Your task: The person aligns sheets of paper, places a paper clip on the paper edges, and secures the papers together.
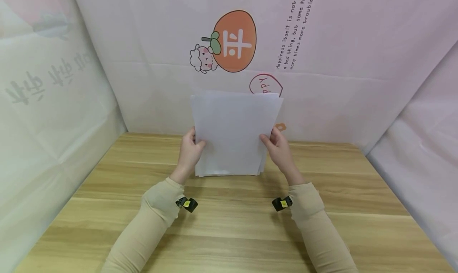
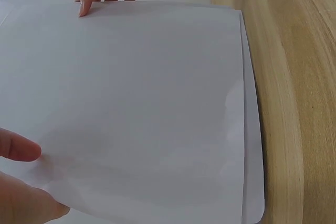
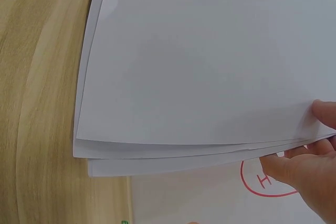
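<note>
Several white sheets of paper (image 1: pixel 234 133) stand in a loose stack, tilted up over the table, their edges out of line with one another. My left hand (image 1: pixel 191 151) grips the stack's left edge, thumb on the front and fingers behind. On the opposite edge my right hand (image 1: pixel 279 149) pinches the sheets the same way. The right wrist view shows the staggered lower corners of the paper (image 3: pixel 199 87), with the right hand (image 3: pixel 304 166) at the edge. In the left wrist view, the left hand's thumb and a finger lie by the near edge of the paper (image 2: pixel 142 108).
A wood-grain table (image 1: pixel 232 233) lies beneath the hands. Behind it hangs a pale printed cloth (image 1: pixel 161 86) with an orange fruit drawing (image 1: pixel 235 42) and lettering. More white cloth (image 1: pixel 46 145) closes off the left side, and the right side likewise.
</note>
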Motion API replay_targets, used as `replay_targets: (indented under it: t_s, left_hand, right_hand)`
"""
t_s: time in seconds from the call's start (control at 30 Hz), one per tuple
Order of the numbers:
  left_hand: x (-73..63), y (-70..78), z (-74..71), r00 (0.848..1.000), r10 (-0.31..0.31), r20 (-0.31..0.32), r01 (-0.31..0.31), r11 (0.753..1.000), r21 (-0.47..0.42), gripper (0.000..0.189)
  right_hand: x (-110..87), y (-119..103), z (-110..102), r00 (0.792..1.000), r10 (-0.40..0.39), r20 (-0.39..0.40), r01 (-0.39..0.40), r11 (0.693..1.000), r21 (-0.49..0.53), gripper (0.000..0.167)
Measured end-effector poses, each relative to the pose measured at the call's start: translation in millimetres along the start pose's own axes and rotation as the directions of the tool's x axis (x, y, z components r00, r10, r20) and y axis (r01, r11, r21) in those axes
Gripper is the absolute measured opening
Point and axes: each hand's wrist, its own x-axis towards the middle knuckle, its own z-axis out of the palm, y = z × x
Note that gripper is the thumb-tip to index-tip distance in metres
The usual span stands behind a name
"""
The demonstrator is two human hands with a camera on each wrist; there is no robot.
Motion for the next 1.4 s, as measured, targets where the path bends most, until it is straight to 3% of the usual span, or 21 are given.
replay_targets:
  t_s: [0.3,0.9,1.07,1.4]
  left_hand:
    - [2.6,-4.1,1.2,1.000,0.010,0.015,-0.010,1.000,0.010,0.050]
    - [3.8,-6.3,1.3,0.999,-0.039,0.035,0.040,0.999,-0.006,0.049]
    - [5.1,-9.0,2.3,0.998,-0.061,0.036,0.061,0.998,-0.022,0.050]
    - [5.7,-10.2,4.0,0.995,-0.084,0.054,0.087,0.994,-0.062,0.054]
  right_hand:
    - [0.5,1.3,-0.2,1.000,0.017,0.003,-0.017,1.000,0.013,0.044]
    - [-1.4,4.5,-0.5,0.996,0.092,0.019,-0.092,0.996,0.020,0.047]
    - [-5.7,-6.7,2.6,0.997,0.074,0.033,-0.075,0.997,0.013,0.044]
    - [-2.0,12.5,4.8,0.999,0.046,0.008,-0.046,0.999,0.003,0.047]
